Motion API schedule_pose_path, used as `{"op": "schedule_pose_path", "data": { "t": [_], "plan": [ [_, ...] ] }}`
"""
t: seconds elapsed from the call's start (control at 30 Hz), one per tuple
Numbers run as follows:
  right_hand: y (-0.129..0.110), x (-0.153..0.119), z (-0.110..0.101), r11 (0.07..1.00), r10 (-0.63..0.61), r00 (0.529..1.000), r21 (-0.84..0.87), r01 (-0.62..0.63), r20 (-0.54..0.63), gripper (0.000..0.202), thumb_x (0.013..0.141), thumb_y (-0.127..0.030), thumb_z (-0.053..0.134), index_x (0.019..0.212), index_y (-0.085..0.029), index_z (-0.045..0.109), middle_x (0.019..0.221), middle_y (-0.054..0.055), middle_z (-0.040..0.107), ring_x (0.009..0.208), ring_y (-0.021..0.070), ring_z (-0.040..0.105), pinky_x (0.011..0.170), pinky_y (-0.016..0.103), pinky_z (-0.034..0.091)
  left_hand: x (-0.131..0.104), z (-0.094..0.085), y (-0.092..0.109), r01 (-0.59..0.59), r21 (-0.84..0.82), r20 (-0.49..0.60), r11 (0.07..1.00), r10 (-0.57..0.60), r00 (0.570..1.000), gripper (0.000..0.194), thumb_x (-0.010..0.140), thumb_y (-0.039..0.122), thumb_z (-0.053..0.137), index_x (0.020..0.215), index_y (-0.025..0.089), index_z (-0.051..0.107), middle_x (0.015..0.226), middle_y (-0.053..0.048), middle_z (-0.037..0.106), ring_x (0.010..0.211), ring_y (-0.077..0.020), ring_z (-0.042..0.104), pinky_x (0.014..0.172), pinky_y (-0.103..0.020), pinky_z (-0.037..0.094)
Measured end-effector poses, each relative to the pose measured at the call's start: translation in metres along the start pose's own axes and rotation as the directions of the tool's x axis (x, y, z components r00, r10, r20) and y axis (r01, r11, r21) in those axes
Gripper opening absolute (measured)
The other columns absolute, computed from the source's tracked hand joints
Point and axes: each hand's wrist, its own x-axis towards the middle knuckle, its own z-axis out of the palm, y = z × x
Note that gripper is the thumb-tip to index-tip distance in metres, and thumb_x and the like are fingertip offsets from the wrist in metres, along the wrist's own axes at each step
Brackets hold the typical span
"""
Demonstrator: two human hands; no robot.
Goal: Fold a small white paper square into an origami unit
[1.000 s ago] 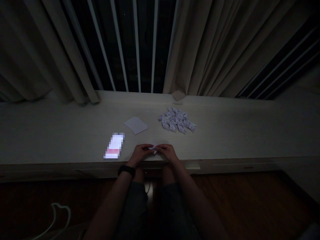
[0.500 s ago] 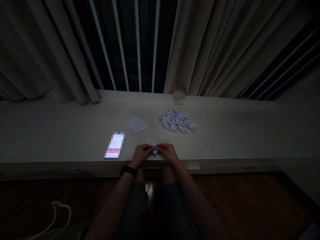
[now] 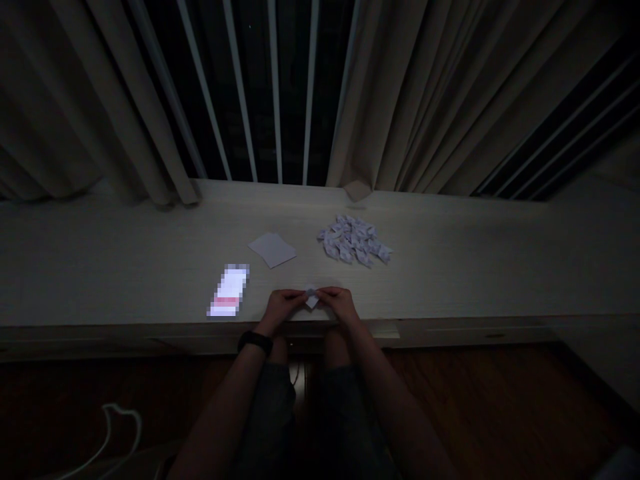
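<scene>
Between my two hands is a small folded piece of white paper (image 3: 312, 302), its lower corner pointing toward me. My left hand (image 3: 283, 307), with a dark band on its wrist, pinches the paper's left side. On the other side my right hand (image 3: 339, 304) pinches the right edge with its fingertips. Both hands are near the front edge of the pale ledge (image 3: 450, 273). Beyond them lies a pile of small folded paper pieces (image 3: 354, 239). A few flat square sheets of paper (image 3: 273, 250) rest to the left of that pile.
A phone with a lit, pixelated screen (image 3: 229, 291) lies left of my hands. Curtains (image 3: 415, 93) hang behind the ledge beside a barred window (image 3: 275, 93). A pale cable (image 3: 123, 410) loops at the lower left. The room is dim.
My hands have drawn slightly apart at the fingertips, and more of the folded paper shows between them. The pile, the flat sheets and the phone stay in place.
</scene>
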Motion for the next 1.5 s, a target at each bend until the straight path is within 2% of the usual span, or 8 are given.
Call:
{"op": "schedule_pose_path", "data": {
  "t": [0.23,0.5,0.6,0.73,1.0,1.17,1.33,1.5],
  "plan": [
    [0.004,0.003,0.003,0.998,-0.051,0.996,-0.039,0.049,-0.067,0.028,0.061,-0.044,0.075,0.072,-0.018,0.074,0.07,0.004,0.071,0.064,0.0187,0.062,0.063,0.029,0.048,0.002,0.003,-0.004,-0.005,-0.044,-0.051,0.999,0.003,0.999,0.038,0.063,0.047,0.073,0.078,0.012,0.075,0.075,-0.008,0.073,0.071,-0.0205,0.066,0.063,-0.026,0.049],
    [0.006,0.0,0.005,0.997,-0.071,0.995,-0.036,0.068,-0.076,0.027,0.065,-0.043,0.073,0.073,-0.017,0.073,0.063,0.002,0.068,0.055,0.0151,0.058,0.057,0.026,0.045,0.003,0.01,-0.006,0.024,-0.187,-0.106,0.982,-0.045,0.993,0.04,0.062,0.047,0.075,0.08,0.012,0.071,0.076,-0.008,0.072,0.067,-0.0182,0.066,0.059,-0.027,0.053],
    [0.004,-0.001,0.009,0.998,-0.062,0.993,-0.021,0.061,-0.102,0.028,0.065,-0.044,0.072,0.072,-0.017,0.072,0.059,0.002,0.066,0.052,0.0142,0.056,0.053,0.025,0.044,0.001,0.011,-0.004,0.025,-0.207,-0.1,0.978,-0.047,0.994,0.042,0.064,0.046,0.073,0.088,0.012,0.07,0.079,-0.008,0.072,0.069,-0.0183,0.067,0.061,-0.027,0.054],
    [0.002,-0.003,0.013,0.997,-0.06,0.99,-0.045,0.055,-0.13,0.029,0.066,-0.044,0.071,0.072,-0.016,0.072,0.059,0.003,0.066,0.051,0.0143,0.056,0.052,0.026,0.044,0.0,0.009,-0.003,-0.006,-0.138,-0.092,0.99,-0.007,0.996,0.049,0.07,0.042,0.07,0.107,0.011,0.067,0.076,-0.007,0.073,0.067,-0.0172,0.066,0.061,-0.025,0.052],
    [0.002,-0.003,0.014,0.993,-0.114,0.977,0.007,0.117,-0.181,0.031,0.059,-0.043,0.077,0.073,-0.018,0.066,0.069,0.004,0.068,0.06,0.0173,0.062,0.058,0.029,0.049,0.002,0.007,-0.009,-0.072,-0.037,-0.095,0.997,0.068,0.993,0.039,0.073,0.039,0.067,0.101,0.012,0.071,0.092,-0.01,0.073,0.081,-0.0203,0.068,0.072,-0.028,0.053],
    [0.002,-0.003,0.013,0.988,-0.143,0.972,-0.077,0.13,-0.186,0.032,0.058,-0.045,0.076,0.07,-0.018,0.065,0.067,0.005,0.068,0.061,0.0188,0.063,0.057,0.029,0.049,0.001,0.008,-0.008,-0.091,0.003,-0.099,0.996,0.091,0.991,0.035,0.073,0.037,0.068,0.098,0.014,0.072,0.098,-0.01,0.072,0.089,-0.0212,0.067,0.081,-0.031,0.052],
    [0.002,-0.005,0.014,0.986,-0.144,0.976,-0.104,0.129,-0.16,0.028,0.06,-0.043,0.075,0.068,-0.018,0.064,0.066,0.003,0.068,0.061,0.0178,0.062,0.059,0.028,0.049,0.0,0.01,-0.004,-0.015,0.013,-0.122,1.0,0.016,0.992,0.042,0.066,0.037,0.075,0.1,0.012,0.071,0.087,-0.01,0.073,0.078,-0.0206,0.068,0.07,-0.029,0.053],
    [0.004,-0.005,0.013,0.981,-0.148,0.983,-0.144,0.132,-0.109,0.026,0.062,-0.042,0.073,0.068,-0.018,0.064,0.064,0.002,0.066,0.059,0.0169,0.061,0.058,0.027,0.047,0.003,0.012,-0.006,-0.002,0.059,-0.127,0.998,0.009,0.992,0.039,0.063,0.036,0.077,0.094,0.013,0.072,0.086,-0.01,0.073,0.079,-0.0208,0.068,0.069,-0.029,0.053]
  ]
}}
